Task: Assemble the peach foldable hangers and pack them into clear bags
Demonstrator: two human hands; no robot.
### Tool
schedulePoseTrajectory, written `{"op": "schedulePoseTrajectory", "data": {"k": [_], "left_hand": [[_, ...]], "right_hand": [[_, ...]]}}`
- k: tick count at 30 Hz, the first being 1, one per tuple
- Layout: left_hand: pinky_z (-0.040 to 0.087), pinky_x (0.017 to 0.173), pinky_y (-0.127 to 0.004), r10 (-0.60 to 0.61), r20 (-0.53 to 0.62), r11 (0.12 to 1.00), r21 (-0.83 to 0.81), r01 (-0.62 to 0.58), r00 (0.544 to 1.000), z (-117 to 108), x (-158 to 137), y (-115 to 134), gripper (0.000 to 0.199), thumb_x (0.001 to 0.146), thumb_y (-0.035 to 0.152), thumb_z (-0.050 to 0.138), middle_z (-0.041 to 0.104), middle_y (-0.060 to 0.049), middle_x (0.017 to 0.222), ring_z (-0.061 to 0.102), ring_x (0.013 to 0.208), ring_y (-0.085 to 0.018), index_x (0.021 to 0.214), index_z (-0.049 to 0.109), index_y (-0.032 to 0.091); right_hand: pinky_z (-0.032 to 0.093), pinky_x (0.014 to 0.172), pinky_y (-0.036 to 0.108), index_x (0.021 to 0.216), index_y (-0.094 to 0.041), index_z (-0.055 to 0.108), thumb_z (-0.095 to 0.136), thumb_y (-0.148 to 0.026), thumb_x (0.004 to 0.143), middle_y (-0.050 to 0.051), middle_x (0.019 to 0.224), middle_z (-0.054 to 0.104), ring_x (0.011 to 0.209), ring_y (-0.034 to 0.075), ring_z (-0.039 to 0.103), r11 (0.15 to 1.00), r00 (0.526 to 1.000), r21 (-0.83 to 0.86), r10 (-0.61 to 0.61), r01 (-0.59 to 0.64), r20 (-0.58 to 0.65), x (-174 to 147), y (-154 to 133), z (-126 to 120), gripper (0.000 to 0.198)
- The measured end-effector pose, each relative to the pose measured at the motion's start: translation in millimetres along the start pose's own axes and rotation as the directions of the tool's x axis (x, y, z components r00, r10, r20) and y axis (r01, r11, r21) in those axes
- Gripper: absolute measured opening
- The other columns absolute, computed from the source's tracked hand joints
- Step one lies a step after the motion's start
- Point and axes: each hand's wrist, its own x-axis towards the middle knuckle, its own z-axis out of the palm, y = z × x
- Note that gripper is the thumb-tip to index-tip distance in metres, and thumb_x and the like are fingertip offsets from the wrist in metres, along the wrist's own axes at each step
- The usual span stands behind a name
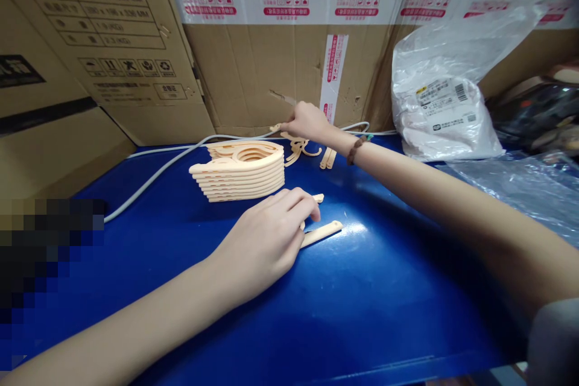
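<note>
Right hand (308, 120) near red-printed tape (335, 66)

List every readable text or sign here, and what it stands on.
"2.3(KG)": left carton.
"MM", twice: same carton; digits blurred.
Handling signs, including recycling arrows: same carton.
Too small or blurred: carton's other print, red print on white tape, clear bag's label.

Blue bench (407, 301), glossy top, w/ a bright light refl. (355, 230) nr the middle. Along its back edge: brown cardboard (253, 66) standing like a wall, w/ a horiz. band of wht/red printed tape (248, 5) & a short vert. strip (335, 63) below. Back L corner: carton (136, 117), printed w/ spec table + handling symbols. Dark clutter (538, 108) by back R corner, too blurry to ID.
</note>
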Motion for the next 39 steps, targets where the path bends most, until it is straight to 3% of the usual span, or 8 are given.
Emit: {"op": "schedulePoseTrajectory", "data": {"k": [9,13,15,19,26,30,35,39], "left_hand": [[0.046,0.086,-0.034,0.014,-0.007,1.000,0.008,-0.014,1.000,0,1,2,0.025,0.091,0.007,0.036,0.061,-0.005,0.110,0.057,0.105,-0.021,0.102,0.056,0.018],[0.045,0.093,-0.035,-0.002,-0.004,1.000,-0.008,0.002,1.000,2,1,4,0.023,0.097,0.014,0.036,0.060,-0.006,0.117,0.056,0.109,-0.020,0.105,0.057,0.017],[0.044,0.097,-0.036,-0.023,-0.003,1.000,-0.019,0.023,1.000,3,1,5,0.022,0.099,0.019,0.038,0.059,-0.007,0.122,0.055,0.113,-0.020,0.107,0.058,0.017],[0.038,0.107,-0.039,-0.089,-0.006,0.994,-0.060,0.089,0.996,7,0,5,0.029,0.100,0.024,0.037,0.054,-0.009,0.131,0.047,0.125,-0.021,0.122,0.055,0.016],[0.040,0.106,-0.040,-0.136,-0.057,0.978,-0.168,0.124,0.989,14,1,-9,0.034,0.094,0.010,0.035,0.056,-0.008,0.127,0.050,0.122,-0.020,0.120,0.054,0.019],[0.041,0.105,-0.040,-0.118,-0.082,0.976,-0.194,0.100,0.990,16,2,-18,0.042,0.084,-0.001,0.034,0.060,-0.007,0.122,0.052,0.119,-0.019,0.114,0.057,0.017],[0.046,0.097,-0.036,-0.084,-0.076,0.977,-0.204,0.067,0.994,13,5,-23,0.040,0.088,-0.001,0.033,0.063,-0.007,0.116,0.057,0.110,-0.018,0.112,0.059,0.016],[0.047,0.095,-0.035,-0.079,-0.074,0.982,-0.179,0.064,0.994,11,5,-25,0.038,0.088,0.000,0.035,0.064,-0.006,0.114,0.059,0.108,-0.018,0.110,0.060,0.018]], "right_hand": [[0.047,0.060,0.024,0.105,-0.011,0.058,0.027,-0.020,0.097,0.013,0.095,0.069,0.070,0.014,0.061,0.905,0.986,0.397,0.117,-0.154,0.117,-46,14,-45,0.033],[0.032,0.047,0.024,0.095,-0.016,0.057,0.033,-0.036,0.100,0.002,0.072,0.058,0.049,0.010,0.041,0.867,0.984,0.467,0.125,-0.172,0.130,-90,23,-53,0.032],[0.025,0.045,0.025,0.088,-0.018,0.057,0.040,-0.043,0.098,-0.003,0.062,0.046,0.046,0.009,0.032,0.784,0.977,0.590,0.093,-0.192,0.194,-113,28,-54,0.032],[0.023,0.045,0.026,0.077,-0.019,0.054,0.048,-0.043,0.094,-0.002,0.062,0.047,0.048,0.009,0.033,0.702,0.965,0.685,0.011,-0.194,0.262,-149,36,-55,0.030],[0.032,0.051,0.027,0.074,-0.020,0.053,0.042,-0.046,0.098,-0.001,0.066,0.054,0.052,0.010,0.041,0.817,0.968,0.576,-0.119,-0.030,0.220,-172,32,-63,0.036],[0.039,0.058,0.026,0.080,-0.019,0.056,0.039,-0.042,0.100,-0.001,0.070,0.059,0.057,0.011,0.050,0.849,0.915,0.528,-0.236,0.031,0.326,-175,25,-64,0.034],[0.035,0.059,0.026,0.079,-0.019,0.058,0.038,-0.038,0.099,-0.001,0.066,0.057,0.057,0.012,0.049,0.910,0.887,0.392,-0.289,0.137,0.359,-178,22,-62,0.034],[0.035,0.061,0.027,0.095,-0.020,0.067,0.034,-0.044,0.100,-0.001,0.068,0.057,0.060,0.014,0.050,0.913,0.896,0.377,-0.292,0.157,0.335,-178,23,-62,0.040]]}}
